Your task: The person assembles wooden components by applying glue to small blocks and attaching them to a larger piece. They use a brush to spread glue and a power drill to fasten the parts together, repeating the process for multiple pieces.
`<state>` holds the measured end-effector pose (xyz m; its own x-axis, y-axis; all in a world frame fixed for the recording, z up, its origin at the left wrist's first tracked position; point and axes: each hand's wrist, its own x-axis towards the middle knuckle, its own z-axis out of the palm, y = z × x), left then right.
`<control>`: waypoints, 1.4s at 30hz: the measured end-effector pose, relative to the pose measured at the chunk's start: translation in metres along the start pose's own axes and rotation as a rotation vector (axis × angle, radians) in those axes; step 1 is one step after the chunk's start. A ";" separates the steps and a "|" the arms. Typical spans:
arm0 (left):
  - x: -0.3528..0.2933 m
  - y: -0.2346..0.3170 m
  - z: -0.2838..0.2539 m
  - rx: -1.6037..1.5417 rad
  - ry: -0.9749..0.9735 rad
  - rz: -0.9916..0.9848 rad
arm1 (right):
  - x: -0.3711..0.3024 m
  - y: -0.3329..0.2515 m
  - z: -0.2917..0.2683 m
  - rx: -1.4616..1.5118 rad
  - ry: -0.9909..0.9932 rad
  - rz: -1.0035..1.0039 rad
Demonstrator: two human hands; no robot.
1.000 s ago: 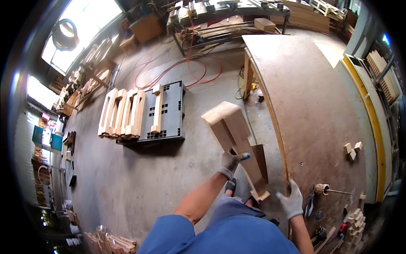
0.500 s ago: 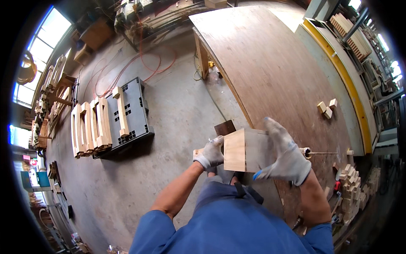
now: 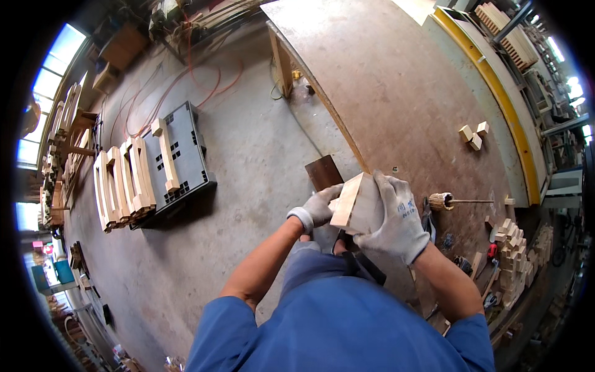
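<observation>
Between my two gloved hands, above the floor by the bench corner, is a wooden block (image 3: 348,201) with a pale edge face. Its broader greyish side (image 3: 367,208) is tilted toward my right. The fingers of my left hand (image 3: 318,209) close around its left end. Against the opposite side, my right hand (image 3: 396,222) grips with its thumb at the near edge and its fingers over the far edge. My right palm hides part of the block. A dark brown box-like piece (image 3: 323,173) sits just beyond my left hand.
A brown bench top (image 3: 396,93) stretches ahead and right, carrying small wood blocks (image 3: 475,137), a wooden mallet-like tool (image 3: 441,201), pliers (image 3: 429,221) and a stack of wood pieces (image 3: 513,257). On the left, slatted wooden parts (image 3: 124,183) rest at a black plastic pallet (image 3: 186,142).
The block has turned, so its pale face looks narrower. My right hand, spread wide before, has closed on its side. The view has shifted slightly.
</observation>
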<state>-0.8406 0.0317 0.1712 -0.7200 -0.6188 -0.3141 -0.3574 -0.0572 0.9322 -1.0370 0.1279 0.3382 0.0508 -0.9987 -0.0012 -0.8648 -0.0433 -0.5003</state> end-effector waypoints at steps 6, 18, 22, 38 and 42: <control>0.007 -0.009 0.010 -0.560 -0.060 -0.121 | 0.011 0.016 0.027 -0.099 0.001 0.231; 0.070 0.066 -0.009 -0.447 -0.243 -0.252 | 0.021 0.032 0.055 -0.114 0.174 0.481; 0.081 0.065 -0.022 -0.559 -0.297 -0.260 | 0.033 0.027 0.069 -0.157 0.248 0.517; 0.083 0.049 -0.058 -0.370 -0.207 -0.247 | 0.022 0.039 0.115 -0.018 0.361 0.460; 0.095 0.039 -0.050 -0.048 -0.068 -0.190 | -0.036 0.039 0.119 -0.055 0.436 0.449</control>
<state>-0.8932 -0.0690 0.1865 -0.6812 -0.5391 -0.4953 -0.4634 -0.2062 0.8618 -1.0132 0.1649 0.2161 -0.5217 -0.8383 0.1584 -0.7797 0.3931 -0.4874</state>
